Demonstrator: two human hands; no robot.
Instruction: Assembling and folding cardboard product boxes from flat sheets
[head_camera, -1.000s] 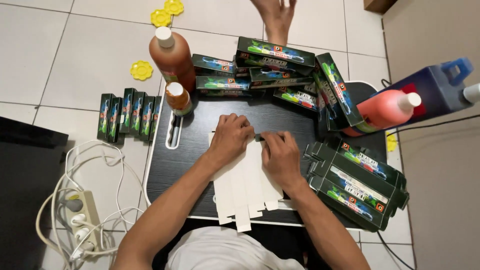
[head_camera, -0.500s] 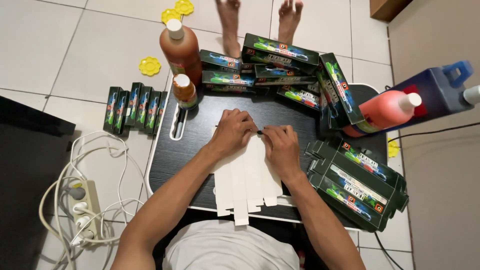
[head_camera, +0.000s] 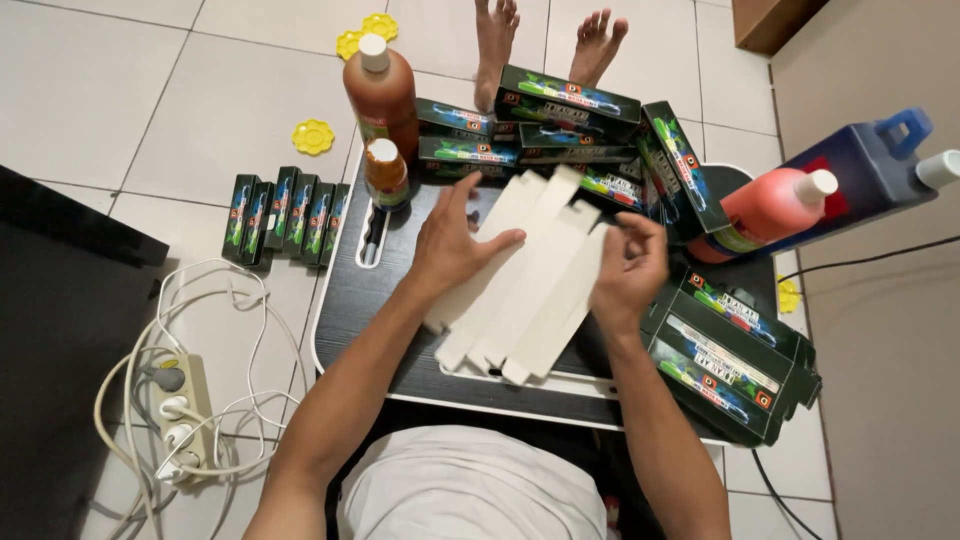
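A flat unfolded carton blank (head_camera: 520, 280), white side up, lies slanted over the small black lap table (head_camera: 360, 310). My left hand (head_camera: 450, 240) presses on its upper left part with fingers spread. The right edge of the blank is gripped by my right hand (head_camera: 628, 272). Dark green printed cartons (head_camera: 568, 100) are stacked along the table's far edge, and more folded ones (head_camera: 730, 350) are piled at my right.
A large brown bottle (head_camera: 380, 90) and a small one (head_camera: 385, 172) stand at the table's far left. A red bottle (head_camera: 770, 205) and a blue jug (head_camera: 870, 170) lie right. A carton row (head_camera: 288, 215), power strip (head_camera: 180, 415) and yellow caps (head_camera: 313, 136) are on the floor. Another person's feet (head_camera: 545, 40) rest beyond.
The white blank has been lifted and turned from lying toward me to slanting across the table. My hands moved apart, the left on top and the right at its edge.
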